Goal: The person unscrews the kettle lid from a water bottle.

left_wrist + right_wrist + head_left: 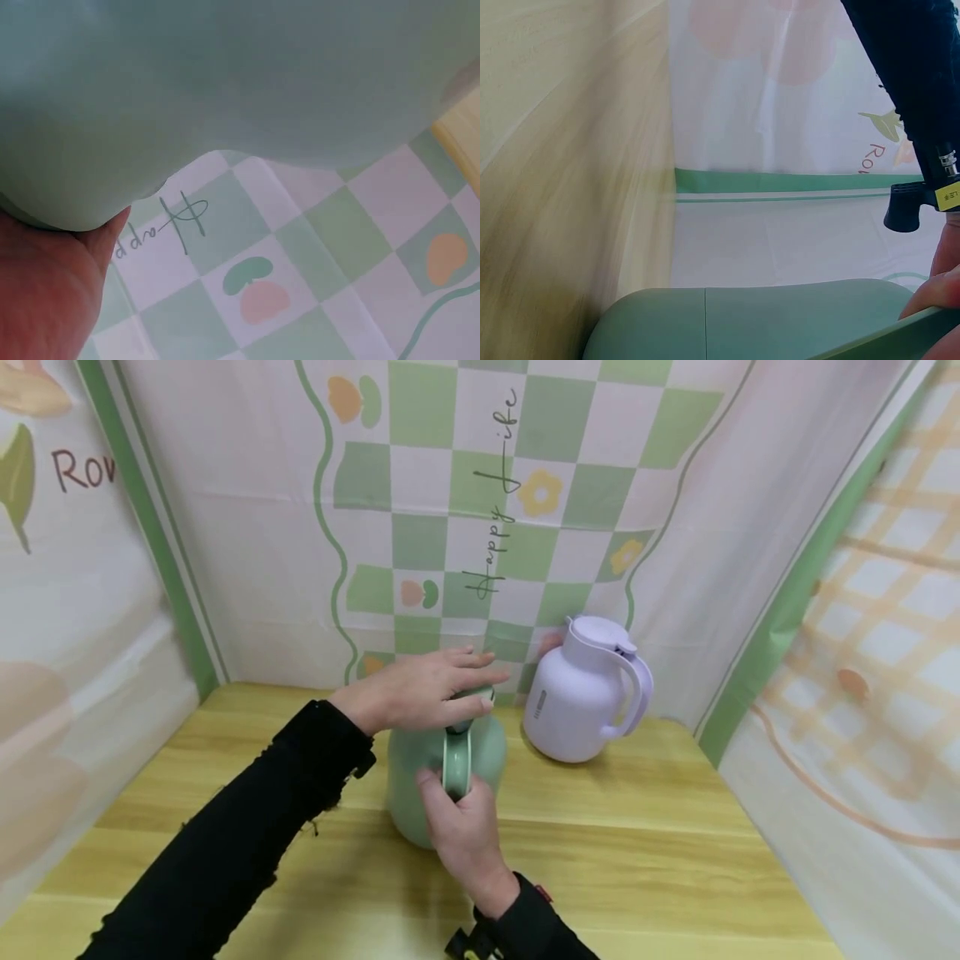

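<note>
A green thermos jug (pixel 411 785) stands on the wooden table in front of me, its handle (pixel 456 764) turned toward me. My right hand (pixel 467 835) grips that handle, with the thumb along its left side. Across the top lies my left hand (pixel 420 689), palm down with straight fingers, covering most of the lid (pixel 480 693). From the left wrist, the jug's body (pixel 225 82) fills the upper part, and the palm (pixel 49 285) shows at lower left. The right wrist view has the jug's side (pixel 652 322) along the bottom.
To the right and farther back stands a lilac thermos jug (pixel 573 702), lid closed, handle pointing right. The wooden table (pixel 615 852) ends at a hanging cloth (pixel 247 552) with green checks behind. More printed cloth (pixel 862 693) hangs along both sides.
</note>
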`<state>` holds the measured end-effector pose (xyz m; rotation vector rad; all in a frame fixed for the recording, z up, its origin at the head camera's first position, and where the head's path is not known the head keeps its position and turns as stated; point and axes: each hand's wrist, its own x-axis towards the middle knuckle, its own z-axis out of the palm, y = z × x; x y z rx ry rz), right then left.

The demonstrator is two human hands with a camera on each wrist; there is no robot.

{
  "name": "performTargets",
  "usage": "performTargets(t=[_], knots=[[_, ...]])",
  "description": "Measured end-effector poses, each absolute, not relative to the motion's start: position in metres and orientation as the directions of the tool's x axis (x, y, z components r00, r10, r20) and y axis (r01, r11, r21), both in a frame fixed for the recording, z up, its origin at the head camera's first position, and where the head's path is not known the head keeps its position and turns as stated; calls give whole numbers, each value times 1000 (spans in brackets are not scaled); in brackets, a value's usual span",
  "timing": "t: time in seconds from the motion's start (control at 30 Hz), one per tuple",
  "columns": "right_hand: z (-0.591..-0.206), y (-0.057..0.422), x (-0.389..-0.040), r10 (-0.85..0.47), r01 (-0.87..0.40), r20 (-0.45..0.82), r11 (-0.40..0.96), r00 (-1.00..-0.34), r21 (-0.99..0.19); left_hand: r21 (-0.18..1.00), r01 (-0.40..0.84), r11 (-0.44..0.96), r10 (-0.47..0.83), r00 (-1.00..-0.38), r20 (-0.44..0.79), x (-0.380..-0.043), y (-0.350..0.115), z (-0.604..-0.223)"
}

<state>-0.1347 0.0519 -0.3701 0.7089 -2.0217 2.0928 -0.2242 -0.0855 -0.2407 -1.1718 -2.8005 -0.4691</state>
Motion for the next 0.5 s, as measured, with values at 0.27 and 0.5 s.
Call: performTargets(t=[0.27,0.5], knots=[[-372,51,-135,-210,-425,435,-94,-876,-900,239,682,692,652,-731,199,-221,-82,-244],[-373,50,-136,-175,-418,428,-89,-887,-904,200,633,748,605,-774,188,-215,-72,-242]])
